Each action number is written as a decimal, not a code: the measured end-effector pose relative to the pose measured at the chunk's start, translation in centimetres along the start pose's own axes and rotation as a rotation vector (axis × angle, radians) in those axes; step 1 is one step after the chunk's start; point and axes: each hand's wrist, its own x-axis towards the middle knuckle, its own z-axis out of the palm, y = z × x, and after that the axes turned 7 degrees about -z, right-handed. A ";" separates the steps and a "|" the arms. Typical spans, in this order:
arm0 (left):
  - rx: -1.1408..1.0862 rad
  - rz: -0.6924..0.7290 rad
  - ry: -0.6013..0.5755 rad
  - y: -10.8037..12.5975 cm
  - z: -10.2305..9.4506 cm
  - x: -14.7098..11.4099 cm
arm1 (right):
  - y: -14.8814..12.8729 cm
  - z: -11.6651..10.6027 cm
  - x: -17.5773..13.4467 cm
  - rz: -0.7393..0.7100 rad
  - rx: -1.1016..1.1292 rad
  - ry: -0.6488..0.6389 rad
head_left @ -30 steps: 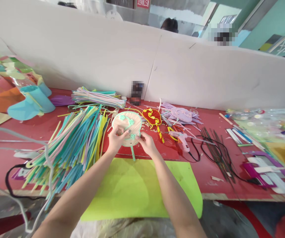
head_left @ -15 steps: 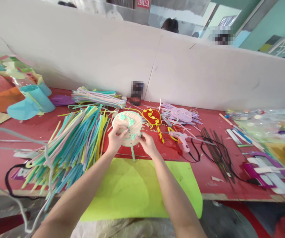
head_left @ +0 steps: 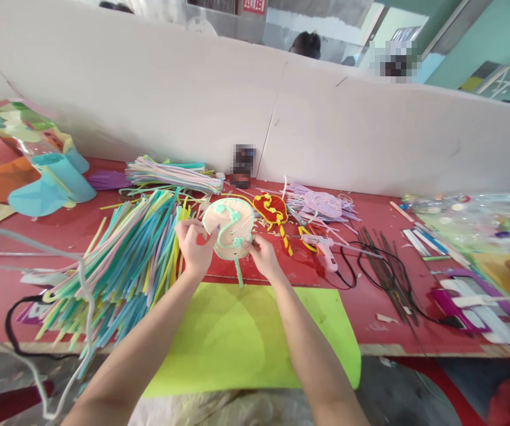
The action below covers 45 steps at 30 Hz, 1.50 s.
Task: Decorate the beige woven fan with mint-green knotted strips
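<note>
A round cream fan [head_left: 222,223] with a pale green rim, a twisted green handle and a curling green stem with small flowers is held up above the red table. My left hand [head_left: 195,245] is at its left edge, thumb lying over the front and index finger bent at the rim. On the lower right rim, my right hand [head_left: 260,253] pinches the fan between thumb and fingers. Just behind, a red fan with yellow trim [head_left: 269,207] lies on the table. A pink glue gun [head_left: 325,249] rests right of my right hand.
A heap of colourful pipe cleaners [head_left: 126,266] spreads to the left, with a second bundle [head_left: 173,176] behind. A lilac fan [head_left: 323,204] lies among lilac stems. A yellow-green mat [head_left: 246,337] covers the front. Black cable [head_left: 386,278] loops at right. A white partition [head_left: 193,100] stands behind.
My left hand has shifted left from the fan's front to its left edge, uncovering the green stem. My right hand and the fan have stayed nearly in place.
</note>
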 end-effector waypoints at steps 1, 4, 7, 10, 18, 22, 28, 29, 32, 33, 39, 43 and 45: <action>-0.022 -0.001 -0.048 0.2 -0.1 -0.1 | 0.0 0.0 0.0 -0.005 -0.002 -0.004; -0.106 -0.018 -0.247 0.9 0.3 -0.3 | 0.1 0.2 0.1 -0.014 0.009 -0.031; -0.170 -0.011 -0.374 1.3 1.3 -0.3 | 0.2 0.4 0.1 -0.024 0.020 -0.039; -0.216 -0.008 -0.401 1.4 2.1 -0.2 | 0.3 0.4 0.0 -0.019 0.029 -0.043; -0.192 -0.080 -0.307 0.7 1.5 -0.3 | 0.7 0.3 0.1 -0.021 0.030 -0.045; -0.134 -0.004 -0.334 0.2 0.2 0.9 | 0.8 -0.5 0.3 -0.017 0.027 -0.008; -0.229 -0.139 -0.375 -2.1 0.8 2.1 | 0.4 -1.2 0.3 -0.043 0.006 0.026; -0.330 -0.210 -0.435 -2.6 1.1 2.0 | 0.3 -1.2 0.3 -0.041 0.002 0.021; -0.476 -0.388 -0.534 -3.4 1.6 1.8 | 0.0 -1.1 0.2 -0.014 0.012 -0.017; -0.477 -0.429 -0.557 -3.5 1.6 1.8 | -0.1 -1.1 0.2 -0.006 0.018 -0.027; -0.436 -0.594 -0.653 -2.9 0.9 2.2 | 0.0 -1.3 0.3 0.020 0.016 -0.042; -0.447 -0.617 -0.667 -3.0 0.9 2.2 | 0.3 -1.6 0.4 0.029 0.027 -0.056; -0.439 -0.613 -0.667 -3.2 1.0 2.2 | 0.5 -1.7 0.4 0.023 0.024 -0.061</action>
